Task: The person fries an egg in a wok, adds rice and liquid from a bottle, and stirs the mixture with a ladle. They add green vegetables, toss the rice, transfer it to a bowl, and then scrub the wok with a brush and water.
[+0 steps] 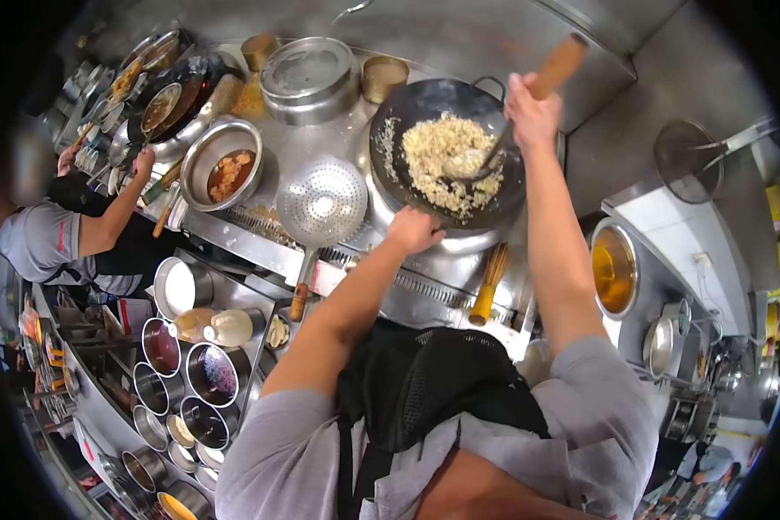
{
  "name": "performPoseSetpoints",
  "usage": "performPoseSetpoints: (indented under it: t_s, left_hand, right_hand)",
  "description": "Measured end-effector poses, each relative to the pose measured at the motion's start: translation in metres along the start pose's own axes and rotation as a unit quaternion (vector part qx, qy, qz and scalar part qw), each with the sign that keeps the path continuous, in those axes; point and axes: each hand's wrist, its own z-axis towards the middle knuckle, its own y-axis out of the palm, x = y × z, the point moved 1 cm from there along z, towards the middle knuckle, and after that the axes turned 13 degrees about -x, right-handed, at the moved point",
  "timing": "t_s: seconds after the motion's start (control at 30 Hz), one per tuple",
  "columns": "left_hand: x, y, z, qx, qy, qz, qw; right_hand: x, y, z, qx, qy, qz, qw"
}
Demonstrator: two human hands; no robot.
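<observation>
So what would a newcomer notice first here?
Probably the dark wok of pale, crumbly food, with the right hand holding a ladle in it and the left hand at its near rim. Next, the big perforated strainer left of it, and the amber liquid over to the right.

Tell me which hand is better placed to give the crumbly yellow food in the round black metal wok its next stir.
Probably the right hand: it grips the wooden-handled metal ladle, whose bowl is in the food. The left hand is closed at the wok's near rim, better placed for steadying.
</observation>
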Motion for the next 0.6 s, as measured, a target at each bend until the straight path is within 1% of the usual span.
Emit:
performPoseSetpoints:
  t_s: [0.03,0.1,0.13,0.17,0.2,0.23,0.27,0.3,0.33,0.37,0.4,0.43,0.5,0.53,0.57,0.6]
  left_hand:
    - [-0.001,-0.006,0.005,0.004,-0.005,0.003,1.0]
    - [0.004,-0.007,-0.002,-0.059,-0.019,0.014,0.998]
    - [0.001,-0.002,-0.002,-0.023,-0.006,0.009,1.0]
    - [0.0,0.002,-0.003,-0.025,-0.008,0.01,1.0]
    - [0.002,0.004,-0.003,-0.016,-0.004,0.005,1.0]
    - [0.0,0.001,0.001,-0.002,-0.003,0.0,1.0]
    - [0.001,0.002,-0.001,0.022,0.009,0.006,1.0]
    - [0.003,0.007,-0.005,0.017,0.007,0.008,1.0]
    - [0.0,0.006,-0.001,0.023,-0.004,0.004,1.0]
    - [0.002,0.001,0.0,0.027,-0.014,-0.005,1.0]
    - [0.005,-0.004,-0.002,-0.002,-0.018,-0.004,1.0]
    - [0.004,-0.002,0.001,-0.003,-0.019,-0.007,1.0]
    - [0.002,0.002,0.0,0.006,-0.014,-0.016,1.0]
    - [0.003,-0.002,0.0,0.007,-0.015,-0.013,1.0]
    - [0.005,-0.007,0.0,-0.022,-0.022,-0.001,1.0]
    - [0.006,-0.009,-0.002,-0.055,-0.028,0.009,0.998]
  right_hand:
    - [-0.026,0.007,-0.006,-0.018,-0.024,0.012,0.999]
    - [-0.005,-0.007,-0.022,-0.047,-0.028,0.058,0.997]
    - [0.04,-0.006,-0.034,-0.05,-0.014,0.044,0.998]
    - [0.077,-0.006,-0.038,-0.054,-0.002,0.028,0.998]
    - [0.072,-0.01,-0.027,-0.085,0.03,0.035,0.995]
    - [0.065,-0.014,-0.006,-0.129,0.082,0.0,0.988]
    - [0.037,-0.003,0.005,-0.116,0.083,-0.044,0.989]
    - [0.016,0.006,0.01,-0.098,0.086,-0.088,0.987]
    - [0.012,0.005,0.011,-0.098,0.078,-0.085,0.988]
    - [0.006,0.003,0.003,-0.113,0.026,-0.029,0.993]
    - [0.004,0.0,-0.005,-0.127,-0.019,0.025,0.991]
    - [0.023,0.0,-0.011,-0.128,-0.016,0.025,0.991]
    - [0.082,0.003,-0.027,-0.062,-0.045,0.015,0.997]
    - [0.091,0.003,-0.02,-0.077,-0.014,0.102,0.992]
    - [0.074,0.007,-0.011,-0.078,-0.018,0.105,0.991]
    - [0.038,0.012,-0.003,-0.062,0.041,0.019,0.997]
